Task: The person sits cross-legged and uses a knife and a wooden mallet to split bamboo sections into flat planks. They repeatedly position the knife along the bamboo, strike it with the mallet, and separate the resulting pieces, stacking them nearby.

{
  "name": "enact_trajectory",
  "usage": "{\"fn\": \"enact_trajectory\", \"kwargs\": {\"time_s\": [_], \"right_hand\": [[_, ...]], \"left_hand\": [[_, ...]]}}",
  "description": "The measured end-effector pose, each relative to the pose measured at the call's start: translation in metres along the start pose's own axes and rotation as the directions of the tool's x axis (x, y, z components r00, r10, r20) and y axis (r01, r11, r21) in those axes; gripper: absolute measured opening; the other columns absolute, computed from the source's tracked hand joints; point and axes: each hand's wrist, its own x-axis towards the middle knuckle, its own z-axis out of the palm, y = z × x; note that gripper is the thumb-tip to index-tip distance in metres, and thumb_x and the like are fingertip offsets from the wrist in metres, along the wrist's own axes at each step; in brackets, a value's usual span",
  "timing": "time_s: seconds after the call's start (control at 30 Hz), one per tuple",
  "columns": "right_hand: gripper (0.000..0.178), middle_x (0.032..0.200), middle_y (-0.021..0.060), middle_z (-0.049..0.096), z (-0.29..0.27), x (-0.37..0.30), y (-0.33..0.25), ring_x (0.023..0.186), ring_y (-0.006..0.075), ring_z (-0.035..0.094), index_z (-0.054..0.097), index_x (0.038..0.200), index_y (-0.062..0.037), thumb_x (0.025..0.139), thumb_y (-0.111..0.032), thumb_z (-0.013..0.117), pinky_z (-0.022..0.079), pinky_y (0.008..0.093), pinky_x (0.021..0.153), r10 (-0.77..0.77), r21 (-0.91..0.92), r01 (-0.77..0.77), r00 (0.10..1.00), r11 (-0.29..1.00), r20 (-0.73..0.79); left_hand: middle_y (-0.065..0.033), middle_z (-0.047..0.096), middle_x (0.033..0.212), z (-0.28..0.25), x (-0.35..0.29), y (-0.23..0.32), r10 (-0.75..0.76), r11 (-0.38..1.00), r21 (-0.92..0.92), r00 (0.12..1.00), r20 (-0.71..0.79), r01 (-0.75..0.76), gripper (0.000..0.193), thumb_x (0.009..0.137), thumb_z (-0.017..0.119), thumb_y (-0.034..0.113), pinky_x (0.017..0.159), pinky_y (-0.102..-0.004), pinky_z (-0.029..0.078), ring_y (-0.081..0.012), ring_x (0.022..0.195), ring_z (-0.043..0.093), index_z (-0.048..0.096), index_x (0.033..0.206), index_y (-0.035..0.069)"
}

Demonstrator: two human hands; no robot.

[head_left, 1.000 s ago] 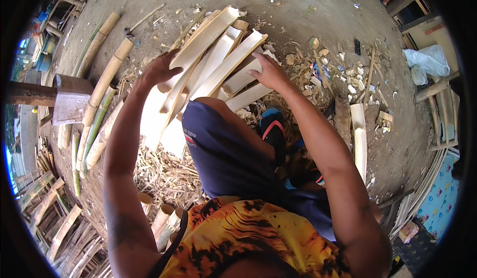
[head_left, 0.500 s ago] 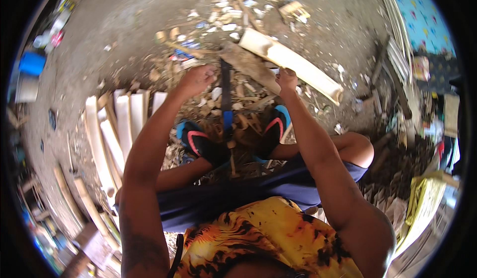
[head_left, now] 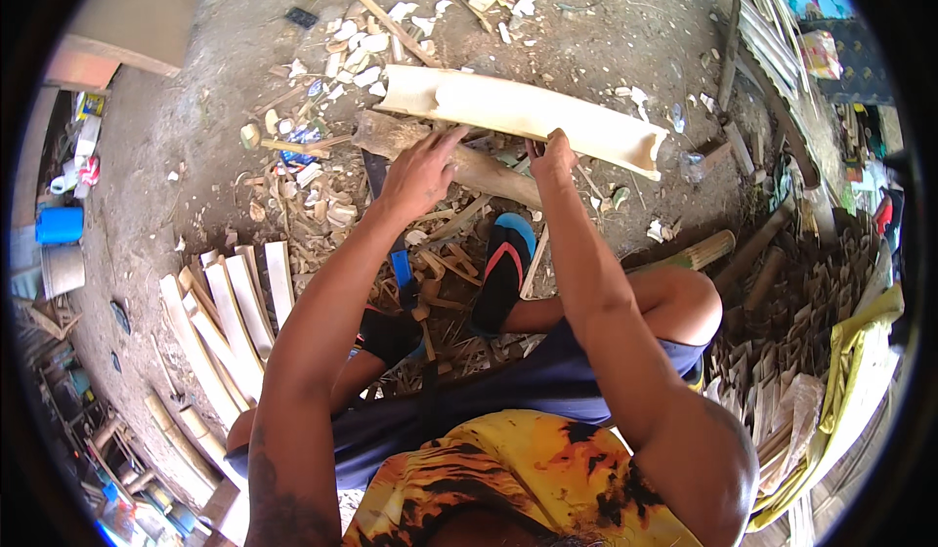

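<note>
The split bamboo piece [head_left: 528, 109], pale and trough-shaped, lies across the upper centre of the frame, its left end a little higher than its right; whether it is clear of the ground is hard to tell. The person's right hand [head_left: 555, 159], just right of centre, is closed on the lower edge of this piece, thumb uppermost; the left hand [head_left: 422, 171], left of it, is partly spread with the fingers a little bent, nothing visible in its grasp, and it hangs over a brown log [head_left: 498, 178] that slants beneath the bamboo; whether it touches the log cannot be told. Below the left hand, near the centre, a long dark tool [head_left: 375, 174] with a blue band [head_left: 402, 266] points upward, partly hidden by the forearm; pale chips [head_left: 322, 205] litter the ground around it; more split lengths [head_left: 239, 303] lie side by side at the left of the frame; a black sandal [head_left: 505, 269] with a blue toe sits at centre; at the lower right, stacked pieces [head_left: 757, 381] stand beside a yellow sheet [head_left: 850, 381].
</note>
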Motion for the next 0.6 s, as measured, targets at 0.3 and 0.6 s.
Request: {"fn": "enact_trajectory", "kwargs": {"time_s": [0.3,0.6], "right_hand": [[0.114,0.144,0.0204,0.040,0.045,-0.219,0.008,0.130,0.0339,0.048,0.009,0.156,-0.0090,0.077,-0.032,0.087,0.044,0.0559,0.109,-0.265,-0.057,0.757,0.296,0.650,0.918],[0.064,0.124,0.0131,0.059,0.135,-0.397,-0.068,0.129,0.0354,0.048,0.060,0.131,-0.0092,0.076,-0.028,0.086,0.040,0.0495,0.113,-0.203,0.749,0.558,-0.829,-0.357,0.521]], "left_hand": [[-0.0117,0.059,0.137,-0.070,0.033,0.024,-0.206,0.967,-0.204,0.942,-0.264,0.154,0.056,0.084,0.065,-0.007,0.103,-0.0442,0.052,-0.0313,0.125,0.059,0.054,0.135,0.013],[-0.0192,0.062,0.136,-0.174,-0.030,-0.101,-0.339,0.923,-0.347,0.784,-0.520,0.169,0.071,0.088,0.079,0.025,0.114,-0.0418,0.043,-0.0327,0.130,0.058,0.046,0.148,0.005]]}}
